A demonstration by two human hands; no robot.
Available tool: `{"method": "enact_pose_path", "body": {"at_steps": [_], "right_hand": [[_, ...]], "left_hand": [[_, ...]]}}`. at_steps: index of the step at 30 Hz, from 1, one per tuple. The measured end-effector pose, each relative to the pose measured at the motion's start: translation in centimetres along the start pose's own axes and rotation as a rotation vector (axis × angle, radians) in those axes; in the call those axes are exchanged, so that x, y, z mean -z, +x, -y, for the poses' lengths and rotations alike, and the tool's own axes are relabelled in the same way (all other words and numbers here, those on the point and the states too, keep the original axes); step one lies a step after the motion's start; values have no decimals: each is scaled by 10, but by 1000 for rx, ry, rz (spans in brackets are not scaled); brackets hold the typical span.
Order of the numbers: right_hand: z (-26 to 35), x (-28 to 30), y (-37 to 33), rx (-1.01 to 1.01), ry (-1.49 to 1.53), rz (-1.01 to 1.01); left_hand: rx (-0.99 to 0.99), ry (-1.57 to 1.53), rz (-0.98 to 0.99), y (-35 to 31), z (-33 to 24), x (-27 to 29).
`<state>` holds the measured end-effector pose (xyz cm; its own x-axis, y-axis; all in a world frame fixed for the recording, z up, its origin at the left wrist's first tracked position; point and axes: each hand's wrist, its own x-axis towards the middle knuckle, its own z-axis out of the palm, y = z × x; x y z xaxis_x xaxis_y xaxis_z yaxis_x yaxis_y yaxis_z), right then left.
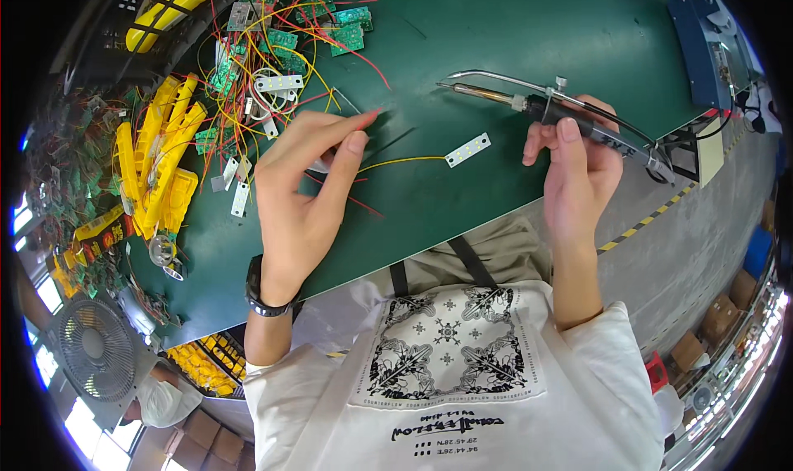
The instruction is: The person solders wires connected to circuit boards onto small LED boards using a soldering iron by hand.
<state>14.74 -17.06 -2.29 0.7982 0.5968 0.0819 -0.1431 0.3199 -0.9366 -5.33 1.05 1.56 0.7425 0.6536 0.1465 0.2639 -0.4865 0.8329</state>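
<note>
Fingertips [353, 132] of the left hand [301, 198] are pinched narrow on the end of a red wire [363, 117], pressing it down against the green mat [462, 25]. Right hand [578, 169] is wrapped shut around the handle of a soldering iron [529, 103], tip hanging just above the mat and pointing left toward that pinch, but well apart from it.

A small white strip board [467, 149] on a yellow wire [396, 162] lies between the two hands, touching neither.

My take on doing this bit well: keep the left wrist planted on the mat so the wire end doesn't wander, and bring the iron in low and slow from the right (the hot tip ends up awfully close to those fingertips, so grip a bit further back if the wire allows).

The tangle of wires and green boards [285, 41] up top and the yellow plastic parts [157, 157] off left are near enough to snag a sleeve.
</note>
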Motion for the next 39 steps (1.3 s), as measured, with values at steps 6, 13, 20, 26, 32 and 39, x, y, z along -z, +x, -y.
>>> {"method": "enact_pose_path", "body": {"at_steps": [6, 13, 20, 26, 32, 39], "right_hand": [[-2, 5, 5, -42, -21, -28], [-3, 6, 9, -38, 11, -58], [9, 18, 7, -111, -53, -36], [20, 52, 16, 27, -90, 214], [17, 69, 18, -10, -185, 282], [20, 69, 14, -20, -241, 271]], "left_hand": [[-107, -164, 80, -1, -4, 1], [-304, -6, 310, -5, -2, -18], [-387, 123, 217, -5, 5, -33], [-303, 144, 175, -7, 4, -39], [-309, 212, 168, -10, 7, -42], [-402, 388, 130, -12, 6, -51]]}}
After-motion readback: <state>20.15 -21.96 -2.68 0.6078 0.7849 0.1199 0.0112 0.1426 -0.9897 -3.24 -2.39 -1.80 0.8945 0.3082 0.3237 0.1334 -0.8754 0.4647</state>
